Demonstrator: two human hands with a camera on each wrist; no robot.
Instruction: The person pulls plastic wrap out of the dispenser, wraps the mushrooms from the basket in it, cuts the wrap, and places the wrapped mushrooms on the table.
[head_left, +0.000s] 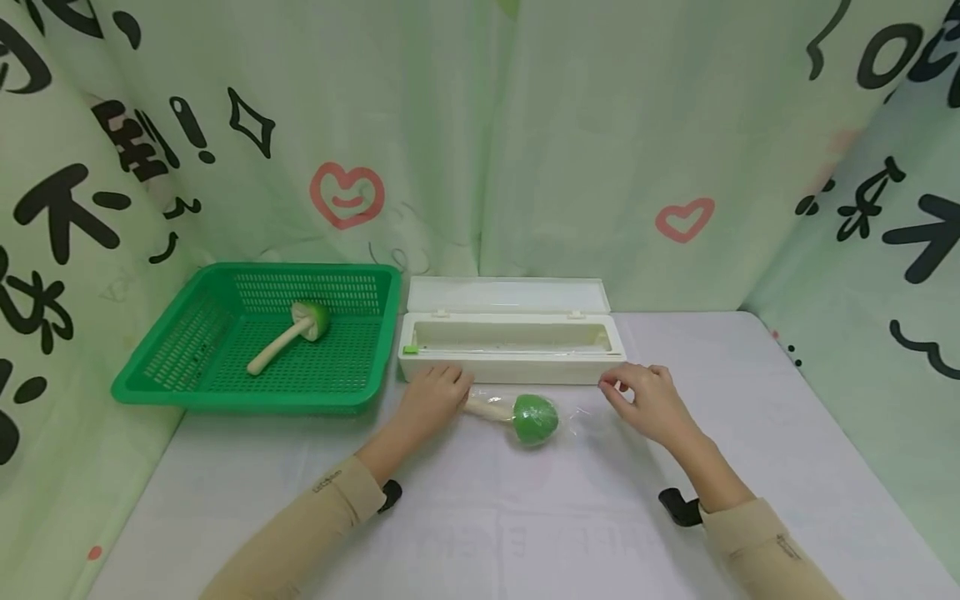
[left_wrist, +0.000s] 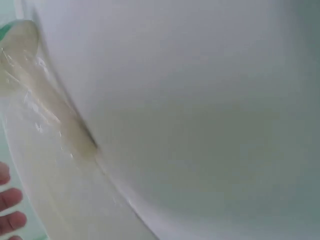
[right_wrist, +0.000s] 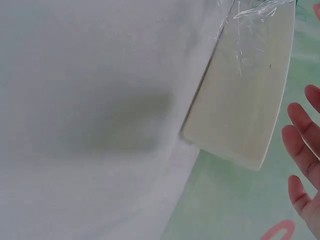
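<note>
A mushroom-shaped piece (head_left: 535,420) with a green cap and cream stem lies on the table, wrapped in clear plastic film (head_left: 573,417). Behind it stands a white cling film dispenser box (head_left: 517,372), its lid (head_left: 506,295) raised. My left hand (head_left: 431,398) is by the box's front left, near the stem's end; in the left wrist view its fingertips (left_wrist: 12,222) show apart from the stem (left_wrist: 55,107). Close to the box's front right corner is my right hand (head_left: 649,407), fingers relaxed and bent, with nothing visible in them. Film (right_wrist: 255,17) also shows in the right wrist view.
A green basket (head_left: 247,398) stands at the left, holding another green-capped mushroom shape (head_left: 281,343) without visible film. A green slider (head_left: 410,350) sits at the box's left end. White cloth (head_left: 480,525) covers the table; a printed curtain (head_left: 525,167) encloses it.
</note>
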